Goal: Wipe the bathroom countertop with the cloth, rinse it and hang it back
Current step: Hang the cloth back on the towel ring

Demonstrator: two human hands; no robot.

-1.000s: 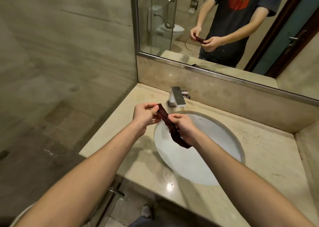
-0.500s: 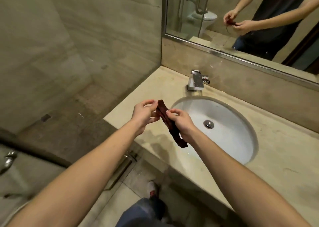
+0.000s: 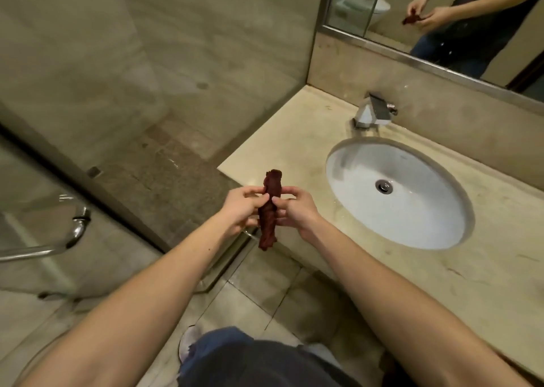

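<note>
A dark red cloth (image 3: 269, 210), twisted into a narrow roll, stands nearly upright between my two hands. My left hand (image 3: 243, 207) pinches its left side and my right hand (image 3: 295, 211) grips its right side, fingers closed on it. Both hands hover at the front left corner of the beige stone countertop (image 3: 282, 133), left of the white oval sink (image 3: 397, 192). The cloth's lower end hangs past the counter's front edge.
A chrome faucet (image 3: 372, 111) stands behind the sink, under a wall mirror (image 3: 441, 18) that reflects me. A glass shower partition with a chrome handle (image 3: 75, 233) is at the left. The tiled floor and my shoe (image 3: 188, 342) lie below.
My view has swung left and down. Both hands carried the cloth away from the sink basin to the counter's front left corner, and the roll now stands more upright.
</note>
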